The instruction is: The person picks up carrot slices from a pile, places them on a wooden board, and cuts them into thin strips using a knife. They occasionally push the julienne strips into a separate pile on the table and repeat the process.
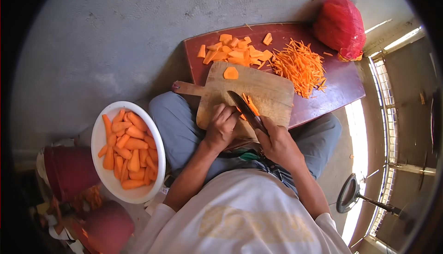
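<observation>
A wooden cutting board [258, 90] lies across the person's lap, its far edge overlapping a dark red board [332, 85] on the grey floor. At the near edge of the cutting board the right hand [277, 143] has its fingers wrapped tight round the handle of a knife [244, 109], with the blade angled across a small stack of carrot slices [250, 104] near the board's middle. The left hand [222, 127] sits just beside the blade with its fingers curled and the tips down at the near end of the stack. Whether it pinches the slices or only steadies them cannot be told, as the blade covers them. One loose carrot round [230, 73] lies toward the cutting board's far edge. Beyond that edge, on the red board, is a heap of flat carrot pieces [235, 53], and to the far right of it a spread of thin carrot strips [299, 65]. A red mesh bag [340, 26] stands past the strips, at the red board's far right corner. Left of the cutting board, well apart from its handle, a white bowl [99, 134] holds peeled carrot chunks [129, 148], with red containers [69, 168] crowded on its near side. The pale print on the white shirt [249, 221] cannot be read. Most of the cutting board's surface is bare on the right, and open floor lies far left of it.
</observation>
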The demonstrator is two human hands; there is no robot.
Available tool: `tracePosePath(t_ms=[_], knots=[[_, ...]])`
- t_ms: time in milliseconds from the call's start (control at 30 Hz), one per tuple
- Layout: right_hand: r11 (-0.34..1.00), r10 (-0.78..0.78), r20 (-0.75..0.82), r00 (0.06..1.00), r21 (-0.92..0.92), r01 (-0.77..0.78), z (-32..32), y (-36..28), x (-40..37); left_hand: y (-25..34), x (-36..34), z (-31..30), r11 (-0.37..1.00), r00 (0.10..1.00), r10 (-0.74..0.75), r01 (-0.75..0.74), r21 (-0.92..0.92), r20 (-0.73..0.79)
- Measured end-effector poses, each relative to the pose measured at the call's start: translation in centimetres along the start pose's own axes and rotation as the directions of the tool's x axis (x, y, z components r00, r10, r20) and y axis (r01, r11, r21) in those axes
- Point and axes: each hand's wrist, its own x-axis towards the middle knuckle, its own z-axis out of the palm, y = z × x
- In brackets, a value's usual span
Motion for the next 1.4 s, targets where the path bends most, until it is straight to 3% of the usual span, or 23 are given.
tracePosePath(t_ms=[167,367,567,767,1000,1067,1167,1200,1267,1300,1400], knots=[[0.996,-0.074,-0.043,0.996,-0.056,0.072,1.1,1.1,0.2,0.0,0.3,0.2,1.000,1.000,-0.004,0.004,0.025,0.003],[1.000,0.011,-0.006,1.000,-0.029,-0.011,0.0,0.0,0.3,0.0,0.1,0.1,1.000,1.000,0.009,-0.009,0.026,0.013],[0.994,-0.084,-0.052,0.995,-0.080,0.080,1.2,1.6,0.3,0.4,0.7,-0.1,0.999,0.999,0.001,0.001,0.054,-0.033],[1.000,0.014,-0.029,0.999,0.014,-0.014,0.2,-0.2,-0.2,-0.1,-0.3,0.1,1.000,1.000,0.007,-0.007,0.020,0.005],[0.990,-0.110,-0.054,0.992,-0.095,0.105,1.5,1.7,0.1,-0.1,-0.5,0.0,0.998,0.999,-0.035,0.034,0.060,0.030],[0.984,-0.175,-0.109,0.978,-0.035,0.173,0.9,2.6,0.5,0.0,0.1,0.4,0.999,0.997,-0.036,0.037,0.004,-0.068],[0.996,0.026,-0.151,0.988,0.093,-0.012,-1.0,1.5,0.7,0.3,0.2,0.3,0.989,0.983,-0.130,0.120,-0.084,-0.129],[0.995,0.027,-0.154,0.988,0.101,-0.012,-1.1,1.6,0.6,0.4,0.2,0.4,0.981,0.976,-0.171,0.155,-0.118,-0.137],[0.993,0.024,-0.166,0.986,0.114,-0.005,-1.2,2.0,0.7,0.3,0.4,0.4,0.979,0.973,-0.177,0.159,-0.126,-0.148],[0.992,-0.104,-0.234,0.967,0.044,0.118,-0.5,2.3,0.7,0.3,0.5,0.3,0.979,0.972,-0.179,0.160,-0.129,-0.152],[0.995,-0.024,-0.142,0.990,0.093,0.037,-0.3,1.9,-0.7,0.5,0.5,0.0,0.970,0.955,-0.230,0.208,-0.129,-0.186]])
